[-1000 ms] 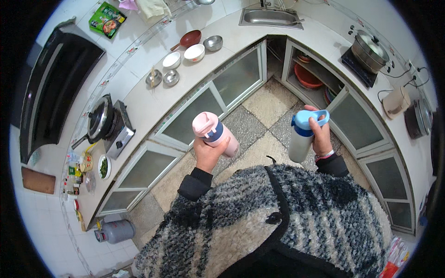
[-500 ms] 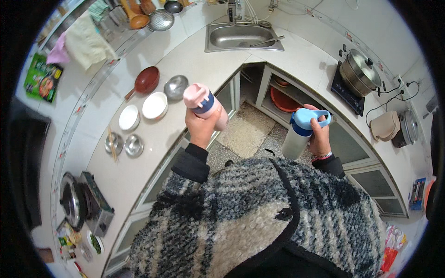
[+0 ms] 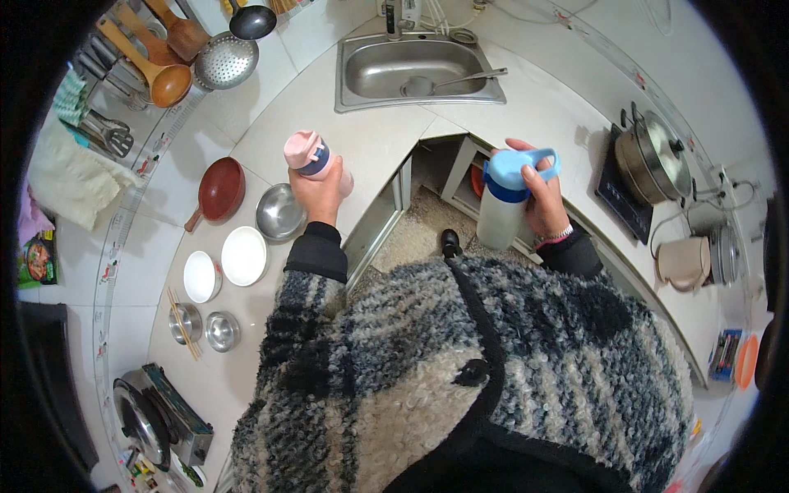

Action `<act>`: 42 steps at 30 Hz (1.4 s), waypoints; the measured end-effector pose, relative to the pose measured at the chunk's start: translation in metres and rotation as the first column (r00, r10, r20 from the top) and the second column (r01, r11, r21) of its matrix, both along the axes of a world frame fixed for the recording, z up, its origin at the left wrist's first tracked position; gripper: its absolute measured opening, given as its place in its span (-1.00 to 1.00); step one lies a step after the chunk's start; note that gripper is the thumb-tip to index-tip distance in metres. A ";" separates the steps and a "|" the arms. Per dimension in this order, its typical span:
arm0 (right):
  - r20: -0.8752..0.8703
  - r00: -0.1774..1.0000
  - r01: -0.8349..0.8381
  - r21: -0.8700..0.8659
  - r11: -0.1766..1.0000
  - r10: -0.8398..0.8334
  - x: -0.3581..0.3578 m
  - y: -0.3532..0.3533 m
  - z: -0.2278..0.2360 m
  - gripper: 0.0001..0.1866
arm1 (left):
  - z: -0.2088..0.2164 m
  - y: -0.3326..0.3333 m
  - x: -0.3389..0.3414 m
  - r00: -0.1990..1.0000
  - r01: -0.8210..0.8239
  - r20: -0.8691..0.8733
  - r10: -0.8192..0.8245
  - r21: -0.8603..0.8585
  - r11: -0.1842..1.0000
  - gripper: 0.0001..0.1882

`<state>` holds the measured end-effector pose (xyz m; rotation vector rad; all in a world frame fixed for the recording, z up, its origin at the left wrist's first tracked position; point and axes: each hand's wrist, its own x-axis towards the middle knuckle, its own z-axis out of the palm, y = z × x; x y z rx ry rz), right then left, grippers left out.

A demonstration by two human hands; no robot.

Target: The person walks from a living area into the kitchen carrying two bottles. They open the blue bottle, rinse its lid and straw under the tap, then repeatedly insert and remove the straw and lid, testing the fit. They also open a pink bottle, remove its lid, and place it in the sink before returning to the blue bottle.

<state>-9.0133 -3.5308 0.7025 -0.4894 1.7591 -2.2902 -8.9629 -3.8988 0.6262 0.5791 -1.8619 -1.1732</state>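
My left hand (image 3: pixel 319 194) is wrapped round a pink bottle (image 3: pixel 306 149) with a dark blue band below its lid. That bottle is over the counter, right of a steel bowl (image 3: pixel 281 212). In my right hand (image 3: pixel 542 201) is a clear bottle (image 3: pixel 501 215) with a light blue lid and a loop handle; my fingers grip it near the loop. It hangs in front of the open corner cabinet (image 3: pixel 462 177), above the floor. Both bottles look roughly upright, with their lids on.
A steel sink (image 3: pixel 421 70) with a ladle lies ahead. On the left counter stand a red-brown pan (image 3: pixel 220 191), white bowls (image 3: pixel 244 255), small steel bowls (image 3: pixel 223 331), chopsticks (image 3: pixel 184 324) and a gas stove (image 3: pixel 177 411). A pot (image 3: pixel 653 156) sits on a hob at right.
Both bottles have moved forward toward the sink, the pink one now over the counter. My view has shifted, and a black shoe now shows on the floor.
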 end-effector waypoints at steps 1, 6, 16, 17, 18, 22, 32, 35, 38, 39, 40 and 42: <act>0.005 0.997 -0.076 -0.055 0.996 0.077 -0.021 -0.005 0.000 -0.24 | -0.006 -0.008 -0.012 0.995 -0.074 0.059 0.077 -0.049 0.996 -0.28; -0.008 0.970 -0.242 -0.069 0.968 0.242 -0.112 -0.046 -0.009 -0.26 | -0.023 -0.044 -0.041 0.980 -0.193 0.043 0.192 0.016 0.981 -0.26; 0.116 0.964 -0.225 -0.130 0.966 0.241 -0.160 -0.042 0.009 -0.27 | -0.039 -0.023 -0.036 0.951 -0.306 0.017 0.307 -0.048 0.951 -0.32; 0.109 0.962 -0.238 -0.105 0.966 0.249 -0.159 -0.052 0.011 -0.26 | -0.044 -0.032 -0.032 0.951 -0.308 0.028 0.309 -0.049 0.950 -0.32; 0.048 0.943 -0.322 -0.118 0.939 0.330 -0.155 -0.070 0.008 -0.25 | -0.046 -0.049 -0.022 0.962 -0.255 0.092 0.259 -0.049 0.966 -0.32; -0.027 0.924 -0.383 -0.066 0.921 0.382 -0.121 -0.141 0.009 -0.18 | -0.045 -0.107 0.015 0.918 -0.397 0.013 0.397 -0.005 0.918 -0.29; -0.006 0.901 -0.426 -0.208 0.880 0.435 -0.169 -0.137 0.042 -0.10 | -0.063 -0.054 -0.023 0.942 -0.308 0.096 0.321 -0.128 0.943 -0.13; -0.004 0.896 -0.426 -0.282 0.860 0.443 -0.174 -0.154 0.045 -0.13 | -0.066 -0.058 -0.018 0.974 -0.217 0.076 0.214 0.035 0.976 0.12; -0.030 0.896 -0.430 -0.302 0.850 0.443 -0.174 -0.160 0.062 -0.17 | -0.044 -0.028 0.006 0.929 -0.339 0.173 0.328 0.034 0.940 0.14; -0.060 0.896 -0.436 -0.301 0.848 0.439 -0.172 -0.160 0.068 -0.18 | -0.029 -0.012 0.016 0.947 -0.316 0.087 0.308 0.095 0.944 0.02; -0.089 0.896 -0.441 -0.299 0.846 0.435 -0.169 -0.162 0.074 -0.19 | -0.011 0.004 0.027 0.935 -0.348 0.163 0.316 0.245 0.905 -0.14; 0.018 0.884 -0.440 -0.306 0.845 0.467 -0.158 -0.166 0.080 -0.20 | 0.029 0.037 0.037 0.993 -0.102 0.101 0.067 0.385 0.917 -0.19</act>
